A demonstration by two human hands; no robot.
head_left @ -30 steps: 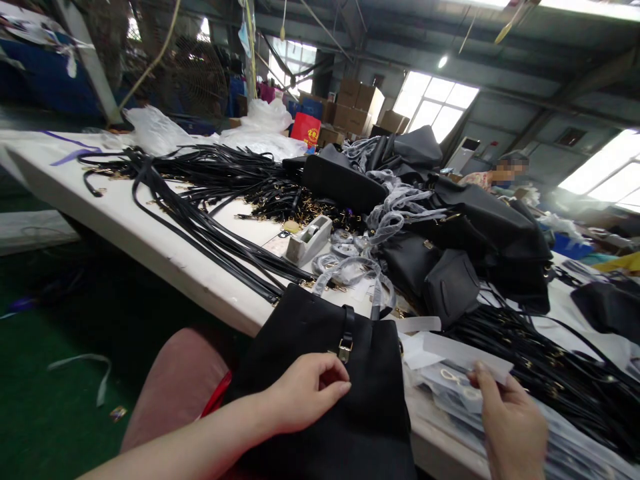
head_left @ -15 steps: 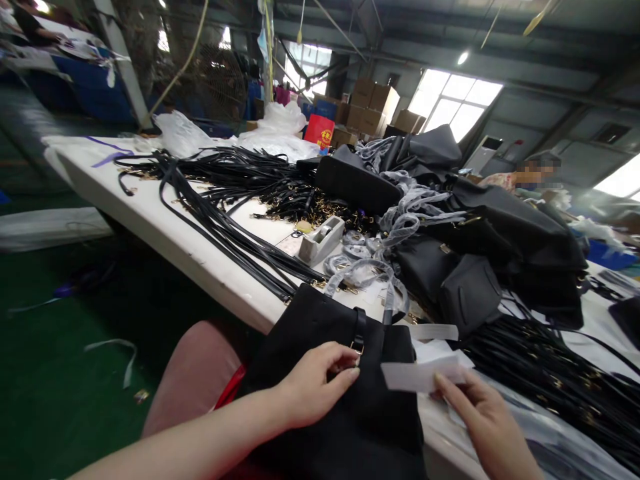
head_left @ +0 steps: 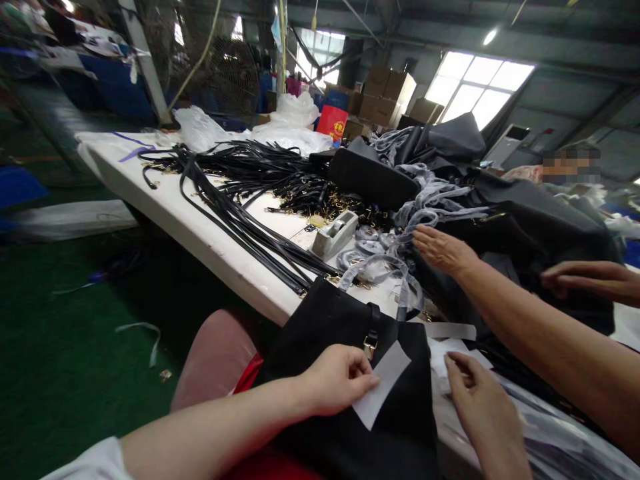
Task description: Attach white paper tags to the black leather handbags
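A black handbag (head_left: 345, 333) lies across my lap against the table edge, with a buckled strap (head_left: 371, 333) on its front and plastic-wrapped handles (head_left: 375, 267). Over the bag front, my left hand (head_left: 343, 380) pinches a white paper strip (head_left: 385, 383) between thumb and fingers, just below the gold buckle. To the right of the bag, my right hand (head_left: 485, 400) has its fingers curled at the white papers (head_left: 443, 357) on the table; whether it grips one is hidden.
Another person's hand (head_left: 443, 250) reaches to the wrapped handles, and their other hand (head_left: 590, 277) is over the pile of black bags (head_left: 540, 227). A tape dispenser (head_left: 336, 233) stands among black straps (head_left: 240, 220) on the white table (head_left: 200, 250). A red bag (head_left: 331, 123) stands behind.
The white strip has passed from my right hand to my left and now lies over the bag front. Another person's hands have come in from the right. The view has shifted.
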